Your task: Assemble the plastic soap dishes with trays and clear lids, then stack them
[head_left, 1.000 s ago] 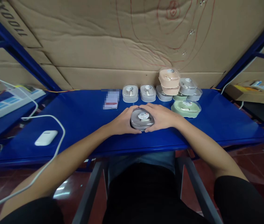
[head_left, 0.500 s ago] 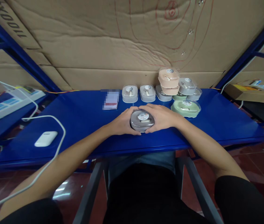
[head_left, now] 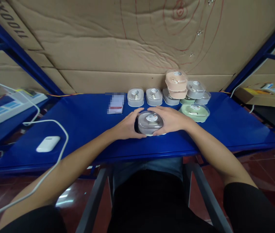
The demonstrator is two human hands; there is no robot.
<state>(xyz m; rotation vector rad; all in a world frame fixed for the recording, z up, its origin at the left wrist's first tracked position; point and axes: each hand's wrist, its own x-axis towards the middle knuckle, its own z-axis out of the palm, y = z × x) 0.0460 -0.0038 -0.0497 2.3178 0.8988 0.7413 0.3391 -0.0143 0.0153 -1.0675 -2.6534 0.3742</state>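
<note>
A grey lunch box (head_left: pixel 150 127) with a clear lid, a round label and a piece of cutlery under the lid is at the front middle of the blue table (head_left: pixel 86 124). My right hand (head_left: pixel 172 120) wraps round its right side, fingers behind and thumb at the front. On the left, my left hand (head_left: pixel 128 126) forms a wide C beside the box. A dark gap shows between its palm and the box, and its thumb reaches the front lower edge. Behind my right hand lies a green lunch box (head_left: pixel 195 113).
Along the back stand two grey lunch boxes (head_left: pixel 135 97) and a mixed stack topped by peach lunch boxes (head_left: pixel 176 81). A phone (head_left: pixel 116 104) lies left of them. A white earphone case (head_left: pixel 48 144) and a white cable (head_left: pixel 63 131) are at left. Cardboard (head_left: pixel 91 42) walls the back.
The grey lunch box has shifted slightly right and its front has turned a little. My left hand has loosened, with a wider gap to the box. My right hand stays around it.
</note>
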